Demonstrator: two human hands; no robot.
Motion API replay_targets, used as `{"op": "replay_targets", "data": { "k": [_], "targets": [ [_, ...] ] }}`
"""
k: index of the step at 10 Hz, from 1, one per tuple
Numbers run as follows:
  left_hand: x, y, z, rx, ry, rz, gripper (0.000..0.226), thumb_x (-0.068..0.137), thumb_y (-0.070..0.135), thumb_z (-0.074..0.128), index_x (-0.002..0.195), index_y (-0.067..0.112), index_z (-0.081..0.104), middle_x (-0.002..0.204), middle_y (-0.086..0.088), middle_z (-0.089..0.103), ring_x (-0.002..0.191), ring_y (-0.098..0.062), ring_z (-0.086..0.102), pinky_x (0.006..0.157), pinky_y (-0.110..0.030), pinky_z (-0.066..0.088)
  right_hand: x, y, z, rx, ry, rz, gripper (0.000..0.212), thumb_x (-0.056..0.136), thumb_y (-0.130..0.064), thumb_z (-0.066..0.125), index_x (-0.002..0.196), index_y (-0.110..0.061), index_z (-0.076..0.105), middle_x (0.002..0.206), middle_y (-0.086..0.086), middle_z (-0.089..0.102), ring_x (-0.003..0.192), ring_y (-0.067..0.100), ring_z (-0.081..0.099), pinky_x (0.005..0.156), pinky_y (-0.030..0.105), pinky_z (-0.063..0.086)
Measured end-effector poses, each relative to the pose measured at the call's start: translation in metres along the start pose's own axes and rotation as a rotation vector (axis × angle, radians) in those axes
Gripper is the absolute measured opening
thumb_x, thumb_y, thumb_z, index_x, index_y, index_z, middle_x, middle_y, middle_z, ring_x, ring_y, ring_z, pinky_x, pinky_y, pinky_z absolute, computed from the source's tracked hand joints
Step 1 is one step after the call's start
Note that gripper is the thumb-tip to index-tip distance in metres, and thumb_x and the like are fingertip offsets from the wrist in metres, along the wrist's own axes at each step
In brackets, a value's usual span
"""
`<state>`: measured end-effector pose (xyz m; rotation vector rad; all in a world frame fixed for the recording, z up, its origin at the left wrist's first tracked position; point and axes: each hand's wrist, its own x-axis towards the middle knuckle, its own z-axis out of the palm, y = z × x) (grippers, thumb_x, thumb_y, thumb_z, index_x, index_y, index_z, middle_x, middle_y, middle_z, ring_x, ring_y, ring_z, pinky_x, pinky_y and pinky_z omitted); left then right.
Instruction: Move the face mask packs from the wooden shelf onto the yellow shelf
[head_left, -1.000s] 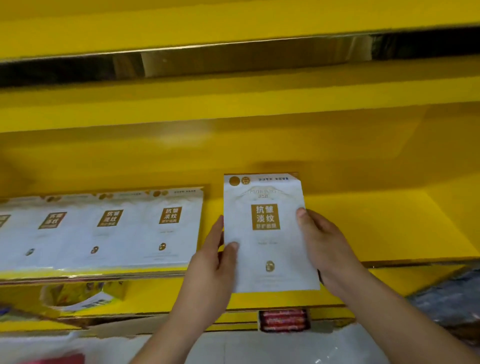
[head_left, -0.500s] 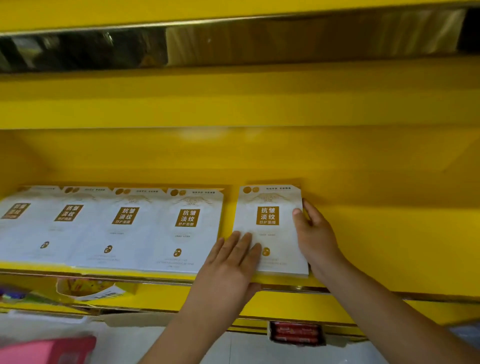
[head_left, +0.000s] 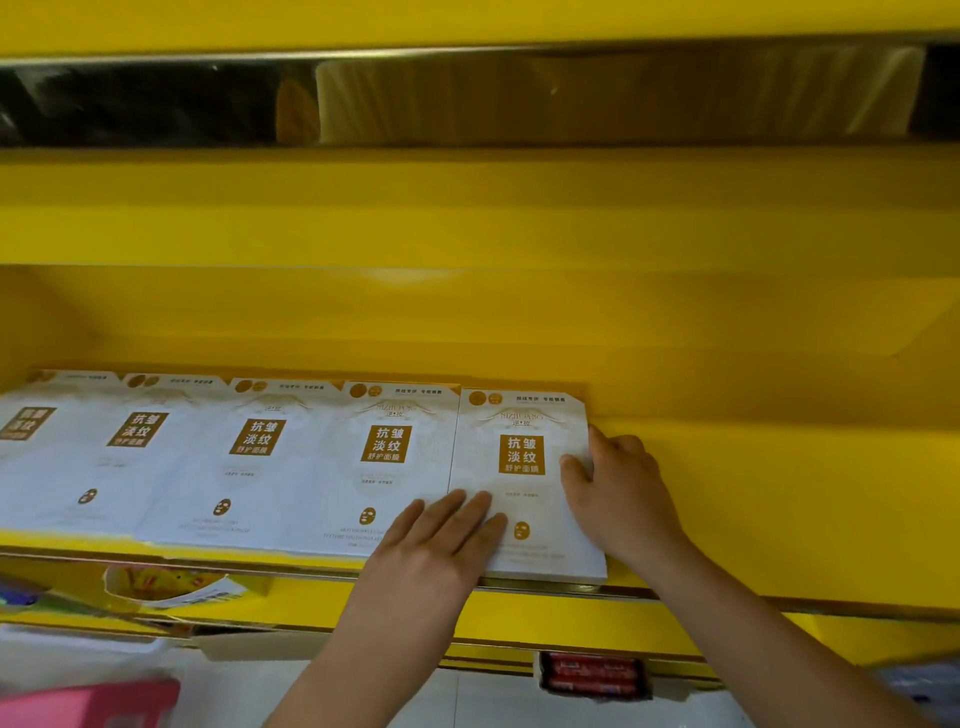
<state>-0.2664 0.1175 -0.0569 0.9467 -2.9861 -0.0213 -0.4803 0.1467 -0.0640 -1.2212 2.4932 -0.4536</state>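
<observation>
A white face mask pack (head_left: 524, 467) with a gold label lies flat on the yellow shelf (head_left: 753, 509), at the right end of a row of several identical packs (head_left: 260, 457). It touches the neighbouring pack (head_left: 387, 457) on its left. My left hand (head_left: 436, 545) rests flat on its lower left corner, fingers spread. My right hand (head_left: 618, 493) holds its right edge, thumb on top and fingers along the side. The wooden shelf is out of view.
The yellow shelf runs on bare to the right of the pack. A mirrored strip (head_left: 467, 93) crosses the top. Below the shelf edge sit a yellow carton (head_left: 171, 584), a red box (head_left: 592, 673) and a pink object (head_left: 88, 704).
The pack went from held upright in both hands to lying flat on the shelf, then slid left against the row. My left hand flattened on it.
</observation>
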Motion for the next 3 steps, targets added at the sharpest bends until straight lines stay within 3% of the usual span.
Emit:
{"op": "replay_targets", "data": {
  "k": [2, 3],
  "targets": [
    [0.000, -0.010, 0.003, -0.010, -0.026, 0.040, 0.081, 0.043, 0.022, 0.095, 0.120, 0.026, 0.072, 0.129, 0.000, 0.071, 0.113, -0.022, 0.071, 0.089, -0.043, 0.058, -0.005, -0.003, 0.002, 0.039, 0.043, -0.038, 0.057, 0.096, -0.049, 0.041, 0.145, -0.019, 0.036, 0.129, 0.012, 0.053, 0.111, 0.028, 0.059, 0.082, 0.037, 0.052],
    [-0.007, -0.003, -0.006, 0.024, 0.036, 0.053, 0.078, 0.052, 0.026, 0.090, 0.126, 0.024, 0.065, 0.136, -0.010, 0.065, 0.122, -0.032, 0.064, 0.094, -0.049, 0.054, -0.019, 0.006, -0.009, 0.117, 0.019, -0.035, 0.060, 0.096, -0.052, 0.041, 0.146, -0.021, 0.034, 0.134, 0.009, 0.052, 0.115, 0.025, 0.058, 0.086, 0.034, 0.050]
  ]
}}
